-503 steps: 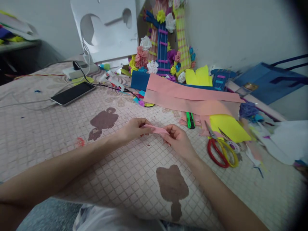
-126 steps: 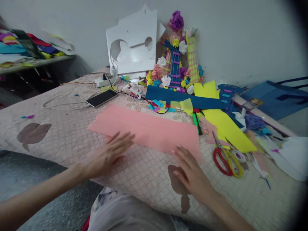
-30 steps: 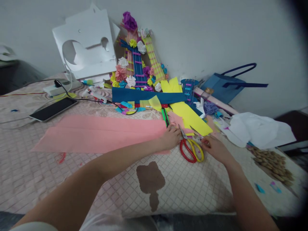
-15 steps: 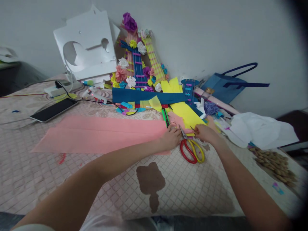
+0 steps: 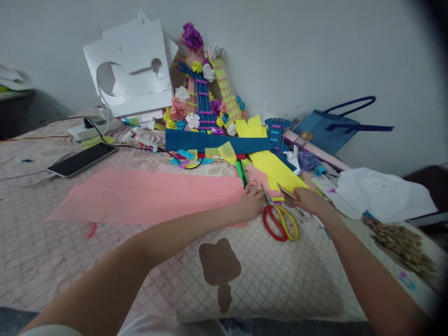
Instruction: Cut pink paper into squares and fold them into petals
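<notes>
The left hand (image 5: pixel 249 203) lay palm down over the right end of the long pink sheet (image 5: pixel 150 196), its fingers slightly bent; whether its grip pinched anything could not be told. That sheet was spread across the bench (image 5: pixel 280 280), left of the scissors (image 5: pixel 272 203), with a second pink layer partly overlapping it. The right hand (image 5: pixel 311 201) was lowered at the near end of the yellow sheet (image 5: pixel 278 170), fingers drawn together beside a thin pointed thing (image 5: pixel 286 190); its grip looked narrow, but I could not tell whether it held that thing. Between the two hands lay the scissors, one handle red, the other yellow, loops toward the person. A green cutter (image 5: pixel 241 173) sat just beyond the left fingers. Farther back, a dark blue strip (image 5: pixel 217 142) crossed behind the cutter, and a phone (image 5: pixel 82 159) lay far to the left, near a white glue gun (image 5: pixel 142 140). A white board (image 5: pixel 129 51) with cut-outs leaned against the wall.
</notes>
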The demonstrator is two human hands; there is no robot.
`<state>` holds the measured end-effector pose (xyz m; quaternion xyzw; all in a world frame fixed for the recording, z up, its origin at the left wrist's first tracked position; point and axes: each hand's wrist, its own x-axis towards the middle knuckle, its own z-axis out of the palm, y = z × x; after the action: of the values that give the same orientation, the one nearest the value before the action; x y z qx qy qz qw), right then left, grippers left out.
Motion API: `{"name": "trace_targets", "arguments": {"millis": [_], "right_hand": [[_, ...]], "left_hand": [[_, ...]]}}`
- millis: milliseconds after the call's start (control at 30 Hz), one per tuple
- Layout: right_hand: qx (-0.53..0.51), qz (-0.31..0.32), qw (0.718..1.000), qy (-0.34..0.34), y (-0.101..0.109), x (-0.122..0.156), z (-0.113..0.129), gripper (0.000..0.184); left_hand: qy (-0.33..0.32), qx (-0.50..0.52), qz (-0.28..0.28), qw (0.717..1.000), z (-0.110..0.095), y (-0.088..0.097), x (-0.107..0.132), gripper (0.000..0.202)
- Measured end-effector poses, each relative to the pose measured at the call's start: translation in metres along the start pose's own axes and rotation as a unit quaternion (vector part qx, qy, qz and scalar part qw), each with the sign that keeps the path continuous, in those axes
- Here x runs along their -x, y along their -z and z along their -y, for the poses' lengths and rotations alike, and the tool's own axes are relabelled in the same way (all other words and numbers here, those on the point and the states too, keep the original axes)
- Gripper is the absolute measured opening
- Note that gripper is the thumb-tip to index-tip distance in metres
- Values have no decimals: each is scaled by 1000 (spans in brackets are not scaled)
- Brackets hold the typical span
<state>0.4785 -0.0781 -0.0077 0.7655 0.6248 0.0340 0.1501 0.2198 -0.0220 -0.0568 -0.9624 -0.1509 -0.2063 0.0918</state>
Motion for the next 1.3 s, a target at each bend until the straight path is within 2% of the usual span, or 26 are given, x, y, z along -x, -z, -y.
{"name": "trace_targets", "arguments": {"millis": [267,400,567,633,733,867,933,1033,1133,1233,1300], "right_hand": [[-32,-39,999,-19,4,5,-7,16],[-84,-85,993,8,13,11,11,21],[-141,-64,985,73,17,34,33,22],[-153,-69,984,56,11,46,31,21],[-152,-98,983,-7,-3,60,19,15],[-201,-80,976,9,-18,65,1,21],[-217,-81,973,-8,-21,63,-3,24],[-216,-101,971,-26,-23,59,-5,27],[-206,-100,973,5,-22,59,-4,21],[-192,-86,978,11,-15,61,-2,19],[-174,-102,979,2,-7,60,1,19]], "left_hand": [[2,0,7,1000,0,-1,0,37],[-3,0,10,1000,-1,0,0,39],[-7,-1,16,1000,-1,2,1,37],[-10,-1,17,1000,-1,3,1,36],[-7,0,19,1000,-1,4,0,39],[1,-2,23,1000,-1,4,0,40],[2,-3,23,1000,-1,4,0,39],[1,-3,22,1000,-1,3,0,39],[1,-3,20,1000,-1,2,0,40],[1,-3,17,1000,-1,0,0,39],[1,-5,13,1000,-1,0,1,39]]}}
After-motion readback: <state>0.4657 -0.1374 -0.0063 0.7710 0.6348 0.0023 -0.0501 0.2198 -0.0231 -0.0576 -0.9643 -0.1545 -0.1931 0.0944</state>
